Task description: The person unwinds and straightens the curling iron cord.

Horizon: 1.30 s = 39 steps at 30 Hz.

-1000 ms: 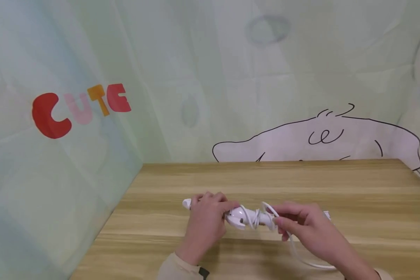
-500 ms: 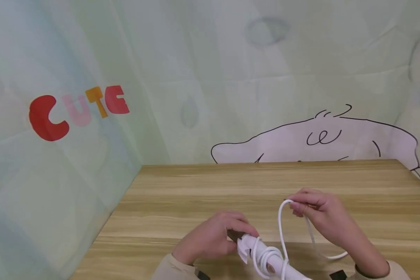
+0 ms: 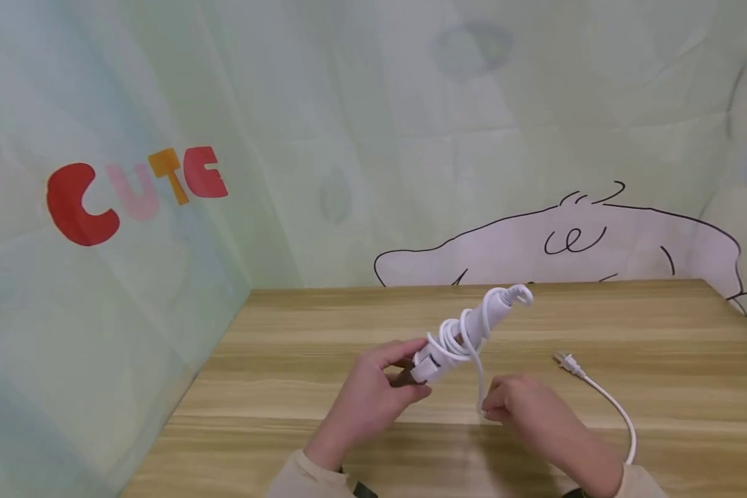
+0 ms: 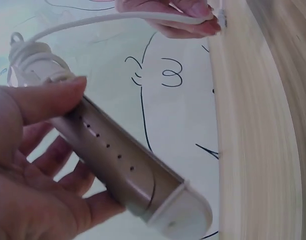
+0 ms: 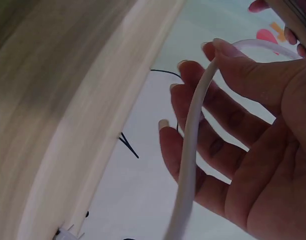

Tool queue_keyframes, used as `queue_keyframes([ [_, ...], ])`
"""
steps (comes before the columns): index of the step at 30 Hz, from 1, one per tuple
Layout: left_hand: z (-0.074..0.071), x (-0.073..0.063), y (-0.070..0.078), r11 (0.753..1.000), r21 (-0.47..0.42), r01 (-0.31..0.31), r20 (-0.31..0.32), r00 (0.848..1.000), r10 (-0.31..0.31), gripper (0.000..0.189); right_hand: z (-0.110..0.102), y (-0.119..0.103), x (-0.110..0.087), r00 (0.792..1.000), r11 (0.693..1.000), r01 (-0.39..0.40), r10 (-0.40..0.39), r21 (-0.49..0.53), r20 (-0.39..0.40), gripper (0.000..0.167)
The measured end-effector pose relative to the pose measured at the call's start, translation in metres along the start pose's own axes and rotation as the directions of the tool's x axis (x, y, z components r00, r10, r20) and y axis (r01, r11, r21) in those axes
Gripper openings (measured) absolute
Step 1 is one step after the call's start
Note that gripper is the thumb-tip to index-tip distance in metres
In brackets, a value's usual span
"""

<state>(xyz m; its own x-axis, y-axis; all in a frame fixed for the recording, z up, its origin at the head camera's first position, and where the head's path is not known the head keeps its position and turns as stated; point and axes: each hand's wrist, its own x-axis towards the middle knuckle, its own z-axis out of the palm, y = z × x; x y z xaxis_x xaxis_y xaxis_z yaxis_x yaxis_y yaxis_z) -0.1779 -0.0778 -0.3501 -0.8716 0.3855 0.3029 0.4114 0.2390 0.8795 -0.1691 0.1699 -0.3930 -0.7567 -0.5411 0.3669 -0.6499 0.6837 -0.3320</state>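
Observation:
In the head view a curling iron (image 3: pixel 431 364) is raised over the table, its white handle tilted up to the right. Several loops of white cord (image 3: pixel 481 382) wind round that handle. My left hand (image 3: pixel 373 398) grips the iron by its barrel. The left wrist view shows the barrel (image 4: pixel 113 145) as bronze with a row of small dark holes and a white tip (image 4: pixel 187 217). My right hand (image 3: pixel 532 418), lower and to the right, pinches the cord between thumb and forefinger. From there the cord (image 5: pixel 189 145) runs across the other fingers in the right wrist view.
The cord's free end, with a white two-pin plug (image 3: pixel 570 364), lies on the wooden table (image 3: pixel 324 318) right of my right hand. Behind and at the left hangs a pale printed curtain (image 3: pixel 324 138) with coloured letters and a line drawing.
My left hand has lifted the curling iron and swung its handle end up and away. My right hand has gone down and left with the cord, and the plug has come into full view.

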Motion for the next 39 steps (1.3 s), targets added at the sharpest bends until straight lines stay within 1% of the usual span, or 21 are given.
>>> queue_keyframes([
  [4, 0.002, 0.001, -0.004, 0.993, 0.114, -0.018, -0.069, 0.997, 0.026, 0.053, 0.006, 0.001, -0.004, 0.999, 0.999, -0.038, 0.039, -0.031, 0.030, 0.025],
  [7, 0.004, 0.001, -0.005, 0.979, 0.201, -0.030, -0.100, 0.994, 0.051, 0.053, 0.009, 0.001, -0.004, 0.997, 0.997, -0.053, 0.055, -0.048, 0.051, 0.025],
  [9, 0.004, 0.001, -0.005, 0.962, 0.270, -0.041, -0.111, 0.991, 0.074, 0.052, 0.008, -0.002, -0.004, 0.995, 0.996, -0.072, 0.075, -0.054, 0.070, 0.015],
  [10, 0.005, 0.001, -0.005, 0.950, 0.309, -0.047, -0.115, 0.990, 0.087, 0.052, 0.007, -0.004, -0.003, 0.994, 0.996, -0.078, 0.081, -0.051, 0.069, 0.014],
  [11, 0.005, 0.001, -0.006, 0.935, 0.350, -0.052, -0.118, 0.988, 0.099, 0.052, 0.006, -0.006, -0.002, 0.994, 0.995, -0.090, 0.092, -0.038, 0.064, 0.018],
  [13, 0.006, 0.002, -0.007, 0.903, 0.426, -0.060, -0.122, 0.985, 0.123, 0.051, 0.003, -0.012, 0.000, 0.992, 0.992, -0.120, 0.119, 0.036, 0.043, 0.034],
  [15, 0.006, 0.002, -0.008, 0.871, 0.487, -0.064, -0.126, 0.982, 0.142, 0.050, 0.000, -0.019, 0.003, 0.992, 0.974, -0.127, 0.129, 0.186, 0.001, 0.036],
  [17, 0.006, 0.002, -0.010, 0.843, 0.533, -0.068, -0.127, 0.979, 0.159, 0.050, 0.000, -0.027, 0.006, 0.988, 0.923, -0.118, 0.144, 0.367, -0.046, 0.031],
  [19, 0.007, 0.002, -0.011, 0.824, 0.562, -0.075, -0.121, 0.978, 0.172, 0.050, 0.001, -0.033, 0.008, 0.983, 0.836, -0.096, 0.166, 0.540, -0.081, 0.023],
  [21, 0.007, 0.001, -0.011, 0.807, 0.584, -0.087, -0.111, 0.976, 0.186, 0.051, 0.003, -0.039, 0.009, 0.974, 0.747, -0.093, 0.205, 0.659, -0.095, 0.019],
  [23, 0.008, 0.000, -0.012, 0.794, 0.601, -0.094, -0.101, 0.976, 0.191, 0.051, 0.006, -0.043, 0.009, 0.966, 0.683, -0.096, 0.239, 0.724, -0.097, 0.016],
  [26, 0.009, 0.000, -0.013, 0.776, 0.623, -0.092, -0.088, 0.978, 0.187, 0.051, 0.009, -0.046, 0.009, 0.960, 0.622, -0.106, 0.266, 0.776, -0.082, 0.016],
  [28, 0.009, -0.001, -0.013, 0.767, 0.635, -0.088, -0.085, 0.980, 0.182, 0.051, 0.008, -0.047, 0.009, 0.960, 0.566, -0.118, 0.275, 0.816, -0.051, 0.018],
  [30, 0.009, -0.001, -0.014, 0.763, 0.641, -0.081, -0.088, 0.980, 0.178, 0.051, 0.005, -0.047, 0.009, 0.963, 0.492, -0.129, 0.270, 0.861, -0.010, 0.020],
  [32, 0.008, 0.000, -0.014, 0.760, 0.645, -0.071, -0.093, 0.981, 0.171, 0.050, -0.001, -0.047, 0.008, 0.963, 0.401, -0.158, 0.265, 0.902, 0.051, 0.022],
  [33, 0.007, 0.000, -0.014, 0.758, 0.649, -0.066, -0.097, 0.981, 0.168, 0.049, -0.005, -0.047, 0.008, 0.961, 0.369, -0.179, 0.265, 0.912, 0.081, 0.024],
  [34, 0.006, 0.001, -0.014, 0.754, 0.655, -0.057, -0.102, 0.981, 0.163, 0.048, -0.009, -0.046, 0.007, 0.960, 0.350, -0.198, 0.259, 0.916, 0.108, 0.025],
  [35, 0.004, 0.001, -0.014, 0.750, 0.659, -0.049, -0.106, 0.982, 0.157, 0.047, -0.013, -0.046, 0.006, 0.959, 0.345, -0.217, 0.251, 0.913, 0.133, 0.025],
  [36, 0.003, 0.001, -0.015, 0.743, 0.668, -0.040, -0.109, 0.983, 0.151, 0.047, -0.017, -0.046, 0.005, 0.953, 0.352, -0.248, 0.255, 0.902, 0.163, 0.026],
  [37, 0.001, 0.000, -0.015, 0.737, 0.675, -0.036, -0.108, 0.983, 0.146, 0.047, -0.020, -0.045, 0.004, 0.950, 0.378, -0.267, 0.256, 0.887, 0.177, 0.025],
  [39, -0.003, -0.001, -0.017, 0.712, 0.702, -0.028, -0.102, 0.985, 0.140, 0.046, -0.026, -0.043, 0.002, 0.953, 0.460, -0.277, 0.244, 0.844, 0.180, 0.023],
])
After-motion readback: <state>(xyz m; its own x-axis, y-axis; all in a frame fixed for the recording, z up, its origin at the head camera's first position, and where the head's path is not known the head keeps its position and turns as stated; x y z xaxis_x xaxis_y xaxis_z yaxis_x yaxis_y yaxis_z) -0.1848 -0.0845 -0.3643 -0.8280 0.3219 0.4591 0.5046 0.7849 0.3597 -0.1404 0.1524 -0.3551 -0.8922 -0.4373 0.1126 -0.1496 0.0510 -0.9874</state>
